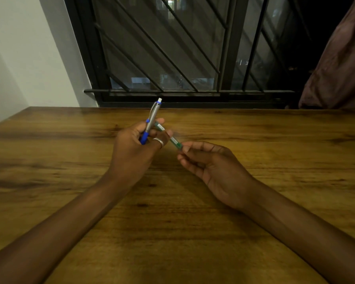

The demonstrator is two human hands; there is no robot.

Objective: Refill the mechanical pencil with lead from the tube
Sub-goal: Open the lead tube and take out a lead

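Silver-and-blue mechanical pencil point(151, 122) is gripped upright in the left hand point(134, 149), white eraser end up, above the wood-grain tabletop point(254, 128) near its far edge. Slim green lead tube point(168, 136) is pinched at one end by left fingertips, at the other by the right hand point(211, 167).

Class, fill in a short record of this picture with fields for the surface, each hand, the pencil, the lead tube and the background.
surface: wooden table
left hand: holds the mechanical pencil and one end of the lead tube; ring on a finger
right hand: fingertips pinch the tube's other end
mechanical pencil: silver and blue, white eraser end up, tilted
lead tube: green, held between both hands above the table
background: barred window, dark outside
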